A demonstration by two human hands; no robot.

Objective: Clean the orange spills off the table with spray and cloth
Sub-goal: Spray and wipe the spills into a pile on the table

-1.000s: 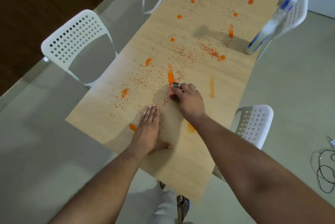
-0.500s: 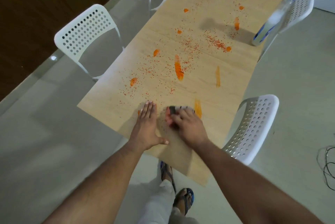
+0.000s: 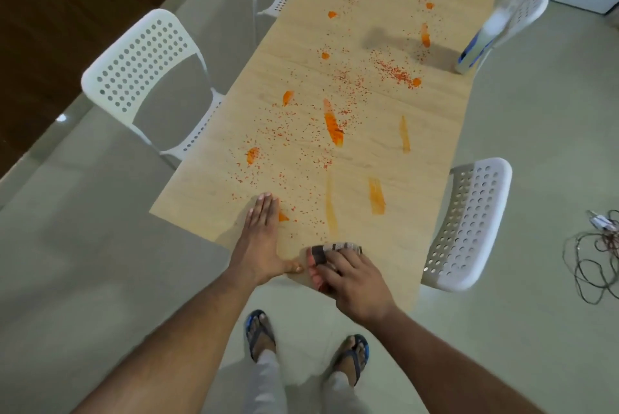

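- Bracing seems to be the job of the left hand [image 3: 259,239], which lies flat, fingers straight and together, palm down on the table [image 3: 435,132] near its near edge, just left of centre in the frame; it holds nothing, and I'd guess it steadies the person while leaning in
- Pressing a small bunched cloth [image 3: 336,248] onto the wood, the right hand [image 3: 351,283] has its fingers curled over it, low in the frame, right at the table's near edge and just beside the left thumb
- Most orange spills [image 3: 333,124] lie above both hands, through the middle and top of the frame: smears, blobs and fine specks; one small blob [image 3: 283,216] sits touching the left fingers
- Two faint streaks [image 3: 376,201] run just above the cloth
- Standing well apart from both hands, the spray bottle [image 3: 495,22] is at the upper right, by the table's right edge, probably parked there to free both hands
- White chairs [image 3: 147,79] flank the table
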